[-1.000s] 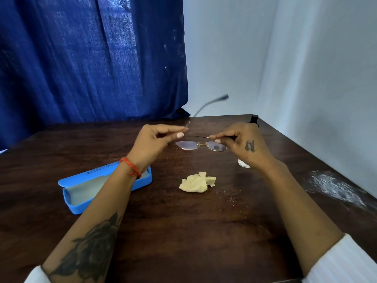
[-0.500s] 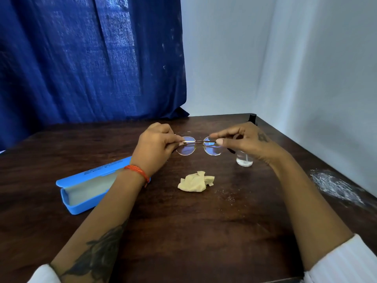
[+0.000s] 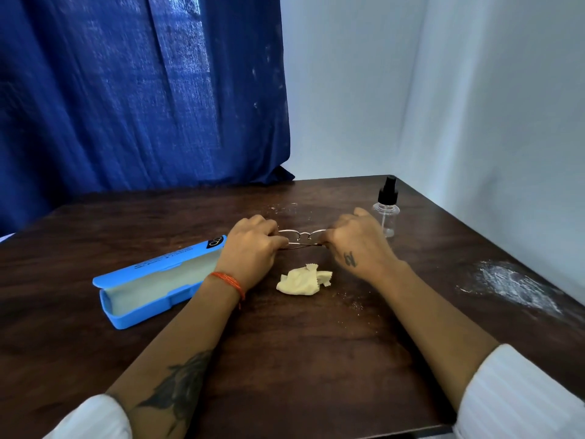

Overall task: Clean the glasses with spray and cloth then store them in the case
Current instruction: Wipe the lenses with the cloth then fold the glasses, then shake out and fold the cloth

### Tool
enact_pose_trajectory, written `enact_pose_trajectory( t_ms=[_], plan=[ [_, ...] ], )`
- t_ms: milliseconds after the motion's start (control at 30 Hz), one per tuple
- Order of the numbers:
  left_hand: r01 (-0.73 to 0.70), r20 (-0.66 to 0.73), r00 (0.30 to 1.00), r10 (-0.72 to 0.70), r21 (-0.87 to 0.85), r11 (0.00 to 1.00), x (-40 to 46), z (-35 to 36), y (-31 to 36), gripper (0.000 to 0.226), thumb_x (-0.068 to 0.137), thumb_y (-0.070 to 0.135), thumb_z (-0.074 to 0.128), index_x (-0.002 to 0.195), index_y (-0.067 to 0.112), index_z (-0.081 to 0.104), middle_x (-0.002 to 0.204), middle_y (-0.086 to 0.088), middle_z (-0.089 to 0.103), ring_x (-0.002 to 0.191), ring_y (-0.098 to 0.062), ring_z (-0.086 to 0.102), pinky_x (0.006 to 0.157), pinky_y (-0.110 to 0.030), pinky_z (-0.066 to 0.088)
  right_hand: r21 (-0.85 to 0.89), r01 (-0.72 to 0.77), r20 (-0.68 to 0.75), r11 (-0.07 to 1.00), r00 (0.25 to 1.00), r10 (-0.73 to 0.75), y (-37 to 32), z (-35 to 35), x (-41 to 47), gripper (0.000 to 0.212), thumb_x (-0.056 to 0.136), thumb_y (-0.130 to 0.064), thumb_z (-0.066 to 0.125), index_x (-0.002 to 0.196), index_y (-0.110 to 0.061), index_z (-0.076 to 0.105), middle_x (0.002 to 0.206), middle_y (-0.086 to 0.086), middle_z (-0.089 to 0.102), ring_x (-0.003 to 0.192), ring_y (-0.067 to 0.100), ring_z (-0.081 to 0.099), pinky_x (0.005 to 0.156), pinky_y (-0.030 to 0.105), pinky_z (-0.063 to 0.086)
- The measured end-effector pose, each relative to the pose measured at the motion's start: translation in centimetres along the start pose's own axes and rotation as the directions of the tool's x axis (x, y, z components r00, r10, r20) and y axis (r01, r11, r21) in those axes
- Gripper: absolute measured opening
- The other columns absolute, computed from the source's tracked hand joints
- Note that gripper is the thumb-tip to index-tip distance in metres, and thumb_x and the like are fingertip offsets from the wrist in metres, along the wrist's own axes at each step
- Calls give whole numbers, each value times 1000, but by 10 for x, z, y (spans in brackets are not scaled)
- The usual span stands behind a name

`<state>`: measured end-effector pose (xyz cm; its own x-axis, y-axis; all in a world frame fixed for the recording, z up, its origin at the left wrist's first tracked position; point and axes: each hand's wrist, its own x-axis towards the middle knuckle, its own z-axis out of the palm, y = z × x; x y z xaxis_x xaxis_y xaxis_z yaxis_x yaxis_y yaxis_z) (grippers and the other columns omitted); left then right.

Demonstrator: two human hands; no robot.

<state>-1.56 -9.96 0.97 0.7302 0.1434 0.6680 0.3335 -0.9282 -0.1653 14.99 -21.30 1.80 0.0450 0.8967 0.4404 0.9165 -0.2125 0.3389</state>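
Head view shows your left hand (image 3: 250, 248) and right hand (image 3: 357, 245) pinching the glasses (image 3: 300, 237) at frame centre, seemingly folding them; next, carry them left into the open case (image 3: 152, 286).

Left hand (image 3: 253, 248): we see it bare, no rings showing.
Left wrist: we wear a thin orange-red thread bracelet (image 3: 228, 282), a loose end trailing toward 6 o'clock.
Left forearm: we carry a large dark tattoo (image 3: 180, 388), leaf or flower shaped, its details too soft to read.
Left sleeve (image 3: 95, 418): white, faintly ribbed, pushed up near the elbow at 7 o'clock of the view.
Right hand (image 3: 357, 245): bare, with a small dark tattoo (image 3: 349, 258) on its back, its form unclear.
Right sleeve (image 3: 519, 397): white, ribbed, pushed up, at 4 o'clock of the view.
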Motion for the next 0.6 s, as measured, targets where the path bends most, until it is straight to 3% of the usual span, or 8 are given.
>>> enact_pose_trajectory(
  t_ms=[133, 267, 333, 433, 533, 600],
  plan=[
    [-5, 54, 999, 4, 11, 1000, -5, 5, 0, 18, 63, 3, 64, 71, 16, 74, 59, -4, 59, 57, -25, 57, 48, -29, 44, -76, 21, 44, 997, 999, -18, -8, -6, -4, 12, 54, -13, 77, 53, -21, 68, 50, -4, 62, 50, 15, 57, 60, 24, 40],
    [18, 93, 996, -16, -22, 1000, -9, 3, 3, 16, 63, 0, 67, 73, 12, 73, 59, -6, 60, 57, -26, 56, 45, -30, 45, -85, 17, 67, 996, 998, -11, -17, -13, -7, 18, 52, -6, 76, 49, -17, 62, 47, -1, 59, 44, 17, 55, 56, 23, 35],
    [42, 106, 994, -38, -42, 998, -10, 1, 7, 15, 64, 0, 67, 73, 11, 73, 59, -6, 60, 55, -27, 57, 43, -28, 43, -62, 29, 88, 998, 996, -23, -21, -21, -8, 13, 61, -3, 70, 57, -13, 63, 57, 3, 63, 51, 20, 59, 58, 25, 32],
    [65, 123, 991, -54, -88, 994, -11, -2, 14, 18, 61, -4, 74, 73, 10, 73, 61, -8, 61, 51, -27, 59, 41, -27, 43, 14, -11, 173, 1000, 985, 8, -25, -29, -12, 17, 79, 1, 50, 84, -7, 65, 88, 11, 68, 80, 29, 64, 63, 30, 37],
    [81, 115, 991, -67, -127, 989, -14, -2, 15, 19, 63, -5, 74, 77, 8, 72, 67, -9, 65, 55, -28, 62, 44, -30, 47, 133, -119, 157, 984, 983, 97, -25, -29, -17, 19, 81, -4, 52, 91, -7, 67, 91, 11, 70, 84, 28, 65, 65, 29, 43],
    [123, 85, 990, -110, -174, 977, -18, -2, 16, 14, 69, 0, 71, 80, 9, 72, 73, -9, 67, 62, -28, 64, 48, -33, 51, 318, -233, 111, 919, 972, 208, -21, -25, -20, 23, 81, -11, 56, 97, -17, 72, 91, 6, 73, 84, 24, 66, 71, 26, 49]
  ],
)
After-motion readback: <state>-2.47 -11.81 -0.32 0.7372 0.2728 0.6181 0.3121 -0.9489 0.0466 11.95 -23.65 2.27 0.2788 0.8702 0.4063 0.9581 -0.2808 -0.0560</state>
